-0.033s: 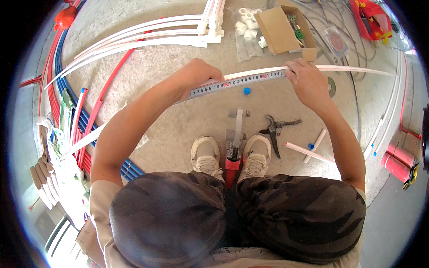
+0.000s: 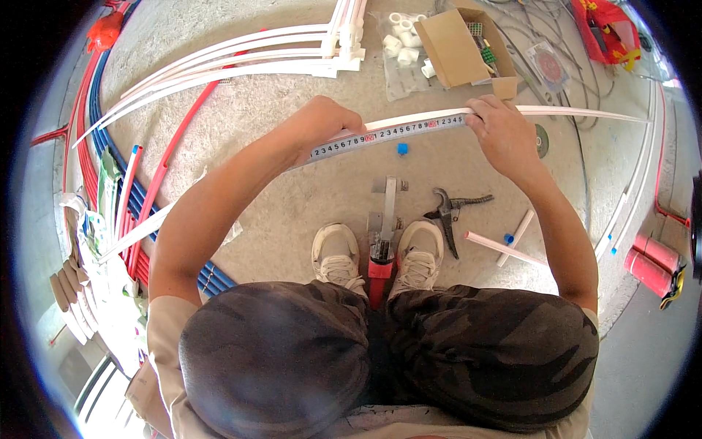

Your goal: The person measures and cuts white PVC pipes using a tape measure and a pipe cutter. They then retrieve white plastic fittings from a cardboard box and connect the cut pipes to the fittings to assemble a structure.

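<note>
A long white pipe (image 2: 417,118) runs crosswise in front of me, with the blade of a tape measure (image 2: 395,133) stretched along its near side. My left hand (image 2: 324,126) is closed around both, its fingers mostly hidden behind the back of the hand. Farther right, my right hand (image 2: 502,130) pinches the pipe and the blade together, thumb on the near side. Past this hand the pipe carries on to the right. On the floor below lie a small blue cap (image 2: 402,148) and a black pipe cutter (image 2: 452,214). The tape's case is not visible.
A red-handled tool (image 2: 380,267) stands between my shoes. Short pipe pieces (image 2: 504,247) lie at right. Beyond my hands are an open cardboard box (image 2: 457,51), white fittings (image 2: 402,40) and white pipes (image 2: 292,55). Red and blue pipes (image 2: 99,110) line the left.
</note>
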The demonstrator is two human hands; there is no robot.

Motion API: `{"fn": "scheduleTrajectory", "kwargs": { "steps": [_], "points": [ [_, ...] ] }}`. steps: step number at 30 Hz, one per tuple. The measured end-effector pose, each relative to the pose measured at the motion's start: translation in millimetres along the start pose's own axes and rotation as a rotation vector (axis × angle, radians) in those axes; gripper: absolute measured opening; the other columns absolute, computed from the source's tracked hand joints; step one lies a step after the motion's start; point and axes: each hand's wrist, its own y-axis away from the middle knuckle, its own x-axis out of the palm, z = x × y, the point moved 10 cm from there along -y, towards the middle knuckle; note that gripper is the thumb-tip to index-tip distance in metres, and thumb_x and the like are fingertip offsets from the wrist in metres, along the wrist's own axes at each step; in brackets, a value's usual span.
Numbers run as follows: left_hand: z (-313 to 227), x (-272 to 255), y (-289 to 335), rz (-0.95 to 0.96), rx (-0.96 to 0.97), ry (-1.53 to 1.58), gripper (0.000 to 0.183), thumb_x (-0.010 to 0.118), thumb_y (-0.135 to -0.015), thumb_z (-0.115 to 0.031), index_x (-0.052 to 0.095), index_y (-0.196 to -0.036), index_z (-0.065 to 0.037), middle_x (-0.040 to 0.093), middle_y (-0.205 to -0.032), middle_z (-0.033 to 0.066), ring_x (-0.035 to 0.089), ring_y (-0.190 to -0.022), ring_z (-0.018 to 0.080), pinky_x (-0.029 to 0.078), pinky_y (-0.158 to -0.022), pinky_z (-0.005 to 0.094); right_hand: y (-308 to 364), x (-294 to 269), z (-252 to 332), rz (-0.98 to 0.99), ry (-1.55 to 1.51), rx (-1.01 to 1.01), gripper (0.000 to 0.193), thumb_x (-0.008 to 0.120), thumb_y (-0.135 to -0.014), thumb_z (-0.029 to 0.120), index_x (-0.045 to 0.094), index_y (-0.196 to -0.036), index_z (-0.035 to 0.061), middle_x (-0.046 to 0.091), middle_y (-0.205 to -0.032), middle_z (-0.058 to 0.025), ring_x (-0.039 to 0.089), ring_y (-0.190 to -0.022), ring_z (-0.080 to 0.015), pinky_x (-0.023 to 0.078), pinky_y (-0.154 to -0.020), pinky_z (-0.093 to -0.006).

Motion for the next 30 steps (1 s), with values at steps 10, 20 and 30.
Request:
{"fn": "scheduleTrajectory", "kwargs": {
  "steps": [10, 20, 30],
  "points": [
    [-61.8, -52.0, -16.3, -0.316, 0.414, -0.375, 0.029, 0.073, -0.081, -0.026, 0.076, -0.083, 0.003, 0.064, -0.069, 0.0081, 0.055, -0.062, 0.0145, 0.042, -0.056, 0.0310, 19.9, 54.8, 22.5, 0.523, -0.658, -0.034, 0.043, 0.078, -0.082, 0.033, 0.071, -0.113, 0.0042, 0.071, -0.094, -0.0109, 0.068, -0.091, -0.0248, 0.052, -0.080, -0.0370],
    [-99.1, -63.0, -5.5, -0.367, 0.380, -0.484, 0.032, 0.070, -0.082, -0.027, 0.077, -0.087, 0.004, 0.062, -0.065, 0.0101, 0.058, -0.059, 0.0164, 0.045, -0.057, 0.0332, 10.4, 99.4, -89.0, 0.097, -0.578, 0.201, 0.058, 0.083, -0.078, 0.046, 0.072, -0.111, 0.0004, 0.073, -0.100, -0.0161, 0.069, -0.092, -0.0282, 0.054, -0.082, -0.0378],
    [-58.2, -53.8, -14.1, -0.414, 0.438, -0.526, 0.033, 0.071, -0.083, -0.030, 0.078, -0.092, 0.001, 0.068, -0.069, 0.0114, 0.064, -0.063, 0.0214, 0.051, -0.063, 0.0365, 60.7, 62.3, -86.1, -0.462, 0.036, 0.174, 0.076, 0.084, -0.079, 0.038, 0.054, -0.140, 0.0038, 0.051, -0.142, -0.0224, 0.050, -0.128, -0.0391, 0.041, -0.108, -0.0488]
  ]
}}
